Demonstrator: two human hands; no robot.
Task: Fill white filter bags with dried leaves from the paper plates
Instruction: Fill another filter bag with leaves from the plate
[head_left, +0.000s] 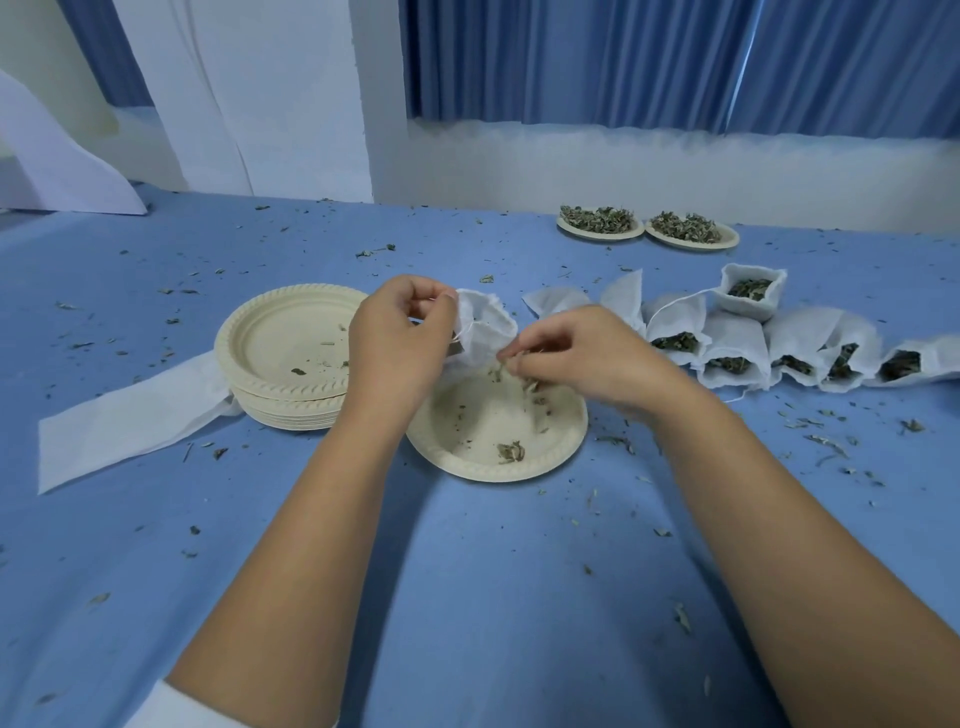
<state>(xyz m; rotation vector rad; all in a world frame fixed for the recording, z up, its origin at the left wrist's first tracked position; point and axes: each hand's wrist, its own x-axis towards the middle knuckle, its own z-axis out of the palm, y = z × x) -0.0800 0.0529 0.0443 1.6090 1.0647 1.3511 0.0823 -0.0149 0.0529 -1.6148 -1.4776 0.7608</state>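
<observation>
a: where's the bag?
b: the soft white filter bag (485, 327) is above the ribbed paper plate (470, 464). the left hand (400, 332) pinches its rim, and the right hand (576, 353) pinches dried leaves (511, 359) at its mouth.
a: and around it?
b: crumb-strewn blue cloth (493, 571), a stack of plates (291, 395) to the left, filled bags (737, 338) to the right, pleated blue curtains (675, 62) behind.

- A round cream paper plate (467, 415) lies at the centre of a blue cloth-covered table (467, 597).
- A stack of round cream paper plates (280, 332) sits just left of it, on one end of a flat white fabric strip (130, 421) that runs leftward.
- Above the single plate's far edge, the left hand (400, 338) holds a small white filter bag (485, 327). Just to its right, the right hand (587, 353) pinches dried green leaves (498, 371).
- A row of filled white filter bags (737, 338) extends to the right.
- Behind that row, a pair of leaf-heaped round paper plates (602, 236) sits side by side.
</observation>
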